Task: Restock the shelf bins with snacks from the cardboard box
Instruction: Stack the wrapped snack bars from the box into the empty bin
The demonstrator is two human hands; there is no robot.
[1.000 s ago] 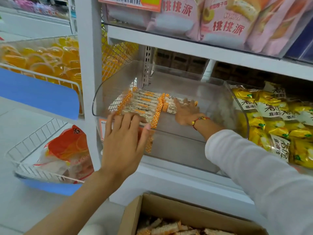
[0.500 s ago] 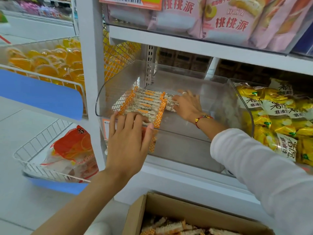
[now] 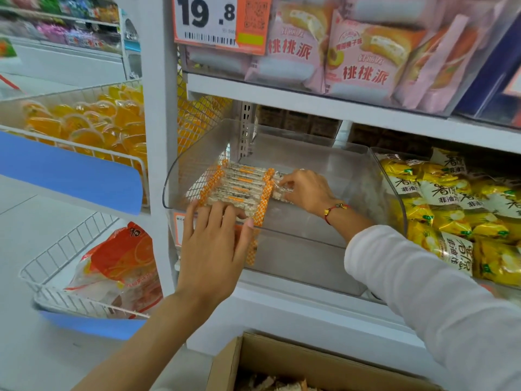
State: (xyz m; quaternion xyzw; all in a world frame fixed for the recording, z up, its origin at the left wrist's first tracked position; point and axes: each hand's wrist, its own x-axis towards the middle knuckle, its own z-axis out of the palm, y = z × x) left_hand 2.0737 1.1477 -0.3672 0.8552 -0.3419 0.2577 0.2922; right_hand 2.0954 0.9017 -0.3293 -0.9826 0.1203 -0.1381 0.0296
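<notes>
A clear plastic shelf bin [image 3: 324,244] holds a neat row of several snack bars [image 3: 238,184] in clear wrappers with orange checked ends, at its left side. My left hand [image 3: 214,249] rests on the bin's front rim, its straight fingers touching the nearest bars. My right hand [image 3: 306,190] reaches inside the bin and pinches more snack bars [image 3: 280,186] just right of the row. The cardboard box [image 3: 284,365] stands open at the bottom, with similar bars showing inside.
A neighbouring bin of yellow snack packs [image 3: 451,213] sits to the right. Pink cake packs [image 3: 363,55] fill the shelf above, behind a price tag [image 3: 220,21]. Wire baskets on the left hold orange jelly cups [image 3: 84,122] and an orange bag [image 3: 121,266].
My right hand has drawn left toward the row and its fingers have curled onto bars there. My left hand stays on the bin's front rim. The camera has tilted up slightly.
</notes>
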